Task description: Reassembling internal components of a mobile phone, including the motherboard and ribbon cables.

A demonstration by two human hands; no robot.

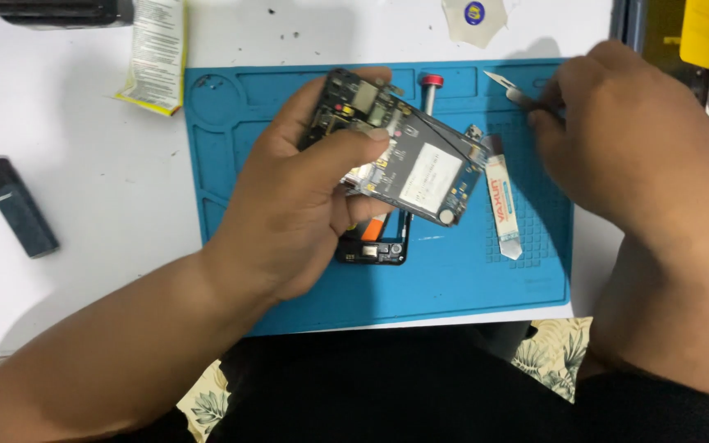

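While gripped, phone board (420,168) crosses fingers (346,148).

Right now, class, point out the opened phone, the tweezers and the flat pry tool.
opened phone (420,168), head view, on its white label.
tweezers (504,83), head view, on the metal tip.
flat pry tool (500,197), head view, on its white handle.
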